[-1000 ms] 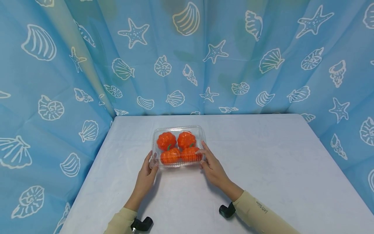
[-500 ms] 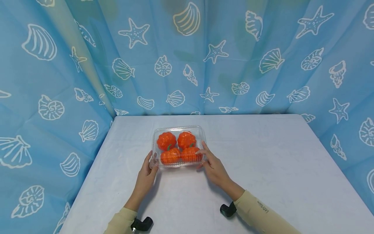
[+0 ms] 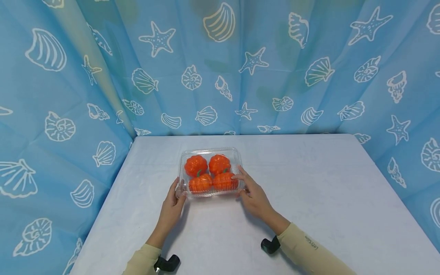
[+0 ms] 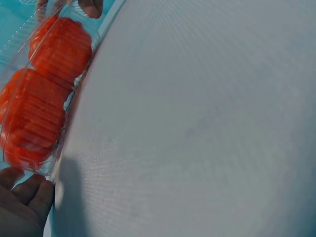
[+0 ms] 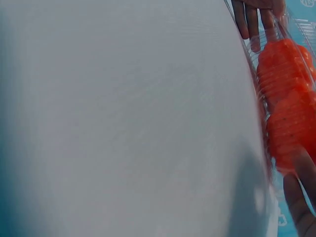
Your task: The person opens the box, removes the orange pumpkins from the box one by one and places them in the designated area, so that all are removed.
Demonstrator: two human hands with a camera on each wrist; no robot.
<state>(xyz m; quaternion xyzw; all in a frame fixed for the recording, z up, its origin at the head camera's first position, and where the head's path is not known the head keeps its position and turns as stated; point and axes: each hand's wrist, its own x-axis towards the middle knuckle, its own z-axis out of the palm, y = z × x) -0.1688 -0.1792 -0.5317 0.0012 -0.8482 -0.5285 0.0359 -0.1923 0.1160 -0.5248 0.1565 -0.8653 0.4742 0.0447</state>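
A clear plastic clamshell box (image 3: pixel 209 151) lies on the white table left of the middle in the head view. Through its lid show several small orange pumpkins (image 3: pixel 196 165), ribbed and with green stems, set in two rows. My left hand (image 3: pixel 172 210) grips the box's left end near the front corner. At the right front corner, my right hand (image 3: pixel 256 200) has a finger over the lid's edge and another digit lower at the side. Both wrist views show the box edge-on, with pumpkins (image 4: pixel 39 108) pressed close behind its ribbed wall and fingers (image 5: pixel 296 197) at its ends.
The box stands on a white cloth-covered table (image 3: pixel 309 198). A blue curtain (image 3: pixel 220 76) printed with shells and starfish hangs behind and to both sides. Black wrist cameras (image 3: pixel 166 263) sit by the beige sleeves (image 3: pixel 309 248).
My right hand and forearm have shifted slightly to the right, its finger sliding a little toward the box's edge. The left hand and the box keep their places.
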